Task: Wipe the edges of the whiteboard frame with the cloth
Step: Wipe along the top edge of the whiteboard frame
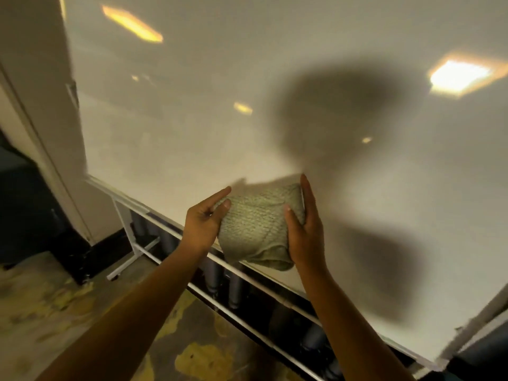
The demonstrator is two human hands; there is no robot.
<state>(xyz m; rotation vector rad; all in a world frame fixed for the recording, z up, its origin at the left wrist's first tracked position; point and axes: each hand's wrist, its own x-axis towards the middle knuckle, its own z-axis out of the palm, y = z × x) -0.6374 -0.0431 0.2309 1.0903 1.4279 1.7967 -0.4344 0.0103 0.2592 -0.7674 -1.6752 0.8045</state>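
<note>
A big whiteboard [220, 119] fills most of the view, its pale frame [115, 189] running along the bottom edge from lower left to lower right. A folded, pale green knitted cloth [255, 226] is held in front of the board's lower part. My left hand [204, 220] grips the cloth's left side, forefinger stretched toward the board. My right hand [303, 224] holds its right side, thumb on the front and fingers pointing up behind it. The cloth hangs just above the bottom frame; whether it touches the board is unclear.
The board stands on a white metal stand with a wheeled foot [129, 251] at the lower left. Grey posts [235, 287] show behind the lower rails. A wall corner [41, 105] rises at left. The floor [55, 312] is mottled grey and yellow.
</note>
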